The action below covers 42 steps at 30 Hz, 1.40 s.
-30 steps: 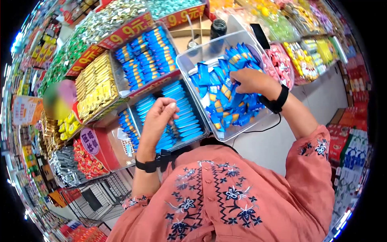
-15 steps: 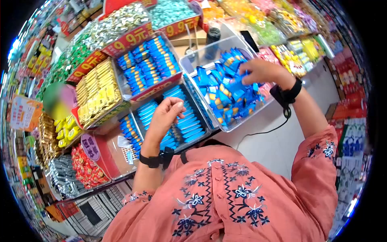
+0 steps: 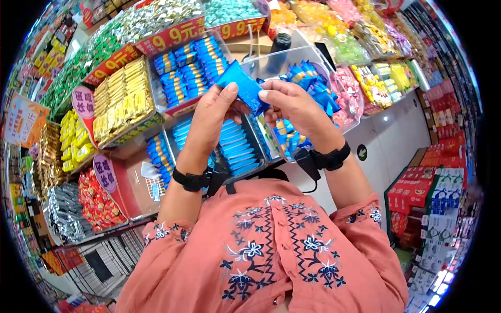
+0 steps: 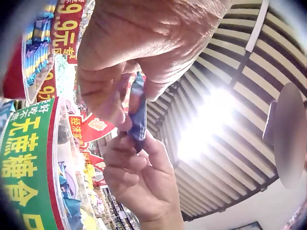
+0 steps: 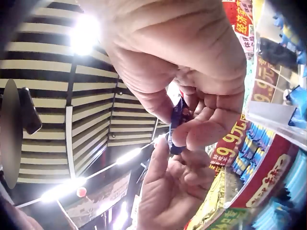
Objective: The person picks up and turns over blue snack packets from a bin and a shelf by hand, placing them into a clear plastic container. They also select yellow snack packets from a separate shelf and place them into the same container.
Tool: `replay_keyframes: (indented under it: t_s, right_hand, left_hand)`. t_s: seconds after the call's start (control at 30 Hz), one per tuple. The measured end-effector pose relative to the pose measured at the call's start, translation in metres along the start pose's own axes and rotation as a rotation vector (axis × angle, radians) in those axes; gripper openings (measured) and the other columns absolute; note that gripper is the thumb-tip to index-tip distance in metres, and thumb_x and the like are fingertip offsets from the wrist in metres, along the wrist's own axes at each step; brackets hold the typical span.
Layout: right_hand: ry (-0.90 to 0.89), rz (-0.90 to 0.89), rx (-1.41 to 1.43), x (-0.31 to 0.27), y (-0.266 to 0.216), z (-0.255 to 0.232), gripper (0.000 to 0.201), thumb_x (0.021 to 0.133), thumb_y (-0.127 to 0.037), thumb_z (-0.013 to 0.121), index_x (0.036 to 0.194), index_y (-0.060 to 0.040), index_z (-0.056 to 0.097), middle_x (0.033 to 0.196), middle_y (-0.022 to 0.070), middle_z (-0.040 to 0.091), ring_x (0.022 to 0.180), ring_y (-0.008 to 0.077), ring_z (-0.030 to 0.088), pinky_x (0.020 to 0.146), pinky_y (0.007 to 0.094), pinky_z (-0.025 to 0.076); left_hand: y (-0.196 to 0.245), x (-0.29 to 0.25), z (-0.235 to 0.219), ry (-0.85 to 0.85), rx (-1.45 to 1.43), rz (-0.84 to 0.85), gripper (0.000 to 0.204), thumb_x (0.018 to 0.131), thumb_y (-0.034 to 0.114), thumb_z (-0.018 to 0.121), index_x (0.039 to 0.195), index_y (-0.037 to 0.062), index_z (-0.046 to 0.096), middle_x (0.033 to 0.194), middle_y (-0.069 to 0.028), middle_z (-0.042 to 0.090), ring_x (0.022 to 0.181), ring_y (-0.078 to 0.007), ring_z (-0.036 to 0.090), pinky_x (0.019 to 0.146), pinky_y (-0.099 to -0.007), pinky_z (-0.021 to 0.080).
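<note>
A blue wrapped packet (image 3: 243,88) is held between both hands above the trays in the head view. The left hand (image 3: 213,112) pinches its left end with thumb and fingers; the right hand (image 3: 298,110) pinches its right end. In the left wrist view the packet (image 4: 138,112) stands edge-on between the left hand (image 4: 144,43) above and the right hand (image 4: 144,182) below. The right wrist view shows the packet (image 5: 178,124) under the right hand's thumb and fingers. Behind the right hand, a clear bin (image 3: 267,63) holds loose blue packets (image 3: 308,78).
Below the left hand is a tray of light-blue packets (image 3: 237,148) in rows. Blue-and-orange packets (image 3: 182,68) and gold packets (image 3: 124,104) fill trays at the left. A dark bottle (image 3: 280,44) stands behind the bin. Stacked red boxes (image 3: 415,188) are at the right.
The right hand has come from the bin leftward to the left hand, and a blue packet is now between them. The left hand has risen slightly and grips the packet's other end.
</note>
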State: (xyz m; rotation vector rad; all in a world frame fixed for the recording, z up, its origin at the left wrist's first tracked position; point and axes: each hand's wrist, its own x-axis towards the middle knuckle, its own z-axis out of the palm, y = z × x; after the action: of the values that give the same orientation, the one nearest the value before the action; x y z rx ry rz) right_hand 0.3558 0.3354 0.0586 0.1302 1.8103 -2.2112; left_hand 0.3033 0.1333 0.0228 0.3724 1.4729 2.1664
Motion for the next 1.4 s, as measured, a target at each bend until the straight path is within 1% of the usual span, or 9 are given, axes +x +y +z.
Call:
replay_keyframes:
  t_s: [0.2,0.23,0.37,0.5,0.63,0.73,1.07,1.27,1.4]
  right_hand:
    - [-0.036,0.011,-0.001,0.010,-0.002,0.009,0.037,0.100,-0.033,0.062,0.118,-0.0004,0.058,0.087,0.0051,0.063,0.070,0.0124,0.066,0.060,0.0258,0.055]
    - [-0.011,0.018,0.021,0.012,0.000,0.010,0.046,0.103,-0.041,0.055,0.122,0.0009,0.055,0.098,0.0132,0.066,0.075,0.0165,0.069,0.062,0.0288,0.057]
    - [-0.065,0.134,0.226,0.022,0.002,0.011,0.053,0.105,-0.047,0.046,0.125,0.0013,0.055,0.111,0.0201,0.067,0.081,0.0211,0.071,0.066,0.0336,0.059]
    - [0.002,-0.060,0.312,0.021,0.009,0.004,0.039,0.104,-0.028,0.051,0.130,0.0018,0.052,0.104,0.0148,0.067,0.079,0.0209,0.071,0.066,0.0327,0.059]
    - [0.023,-0.053,0.277,0.020,0.012,0.000,0.041,0.099,-0.010,0.055,0.136,0.0021,0.045,0.105,0.0121,0.066,0.082,0.0195,0.071,0.069,0.0326,0.061]
    - [0.084,-0.118,0.245,0.018,0.016,0.005,0.042,0.099,-0.010,0.056,0.137,0.0029,0.043,0.109,0.0131,0.063,0.083,0.0201,0.071,0.070,0.0327,0.061]
    - [0.127,-0.165,0.184,0.022,0.023,0.014,0.049,0.099,-0.011,0.057,0.141,0.0057,0.037,0.105,0.0139,0.060,0.086,0.0214,0.071,0.072,0.0306,0.060]
    - [0.168,-0.163,0.154,0.026,0.025,0.021,0.048,0.099,-0.010,0.055,0.142,0.0034,0.038,0.108,0.0149,0.060,0.087,0.0212,0.070,0.072,0.0318,0.060]
    - [0.179,-0.123,0.069,0.029,0.029,0.024,0.038,0.098,-0.012,0.058,0.129,0.0042,0.045,0.103,0.0124,0.063,0.087,0.0189,0.070,0.069,0.0300,0.059]
  left_hand:
    - [-0.001,-0.001,-0.013,0.122,-0.244,0.065,0.020,0.100,0.022,0.063,0.110,0.0055,0.059,0.090,-0.0050,0.068,0.079,-0.0142,0.066,0.068,-0.0278,0.053]
    - [-0.002,-0.001,-0.015,0.135,-0.296,0.081,0.019,0.099,0.020,0.064,0.111,0.0053,0.059,0.092,-0.0057,0.069,0.080,-0.0152,0.066,0.070,-0.0287,0.054]
    - [-0.004,0.000,-0.018,0.054,-0.278,0.159,0.035,0.097,0.009,0.063,0.132,0.0066,0.057,0.123,-0.0111,0.065,0.104,-0.0220,0.066,0.080,-0.0335,0.055]
    - [-0.010,0.003,-0.022,-0.015,-0.072,0.098,0.034,0.097,0.001,0.057,0.131,0.0076,0.059,0.135,-0.0109,0.058,0.124,-0.0210,0.056,0.095,-0.0370,0.051]
    - [-0.015,0.006,-0.020,-0.009,-0.046,0.068,0.041,0.094,-0.004,0.053,0.132,0.0081,0.060,0.134,-0.0088,0.060,0.117,-0.0166,0.059,0.092,-0.0284,0.051]
    - [-0.006,0.006,-0.023,-0.003,-0.126,0.035,0.043,0.097,0.000,0.047,0.140,0.0019,0.049,0.134,-0.0141,0.058,0.123,-0.0230,0.058,0.104,-0.0390,0.049]
    - [-0.018,0.003,-0.046,0.021,-0.147,-0.039,0.047,0.103,0.033,0.055,0.137,0.0009,0.050,0.115,-0.0099,0.066,0.093,-0.0191,0.067,0.077,-0.0363,0.057]
    - [-0.019,0.002,-0.037,-0.033,-0.101,-0.121,0.043,0.098,0.024,0.065,0.133,0.0021,0.051,0.112,-0.0092,0.066,0.090,-0.0185,0.067,0.070,-0.0299,0.057]
    - [-0.022,0.009,-0.039,0.103,-0.231,-0.058,0.026,0.099,0.021,0.064,0.117,0.0027,0.057,0.097,-0.0060,0.067,0.081,-0.0143,0.066,0.066,-0.0265,0.056]
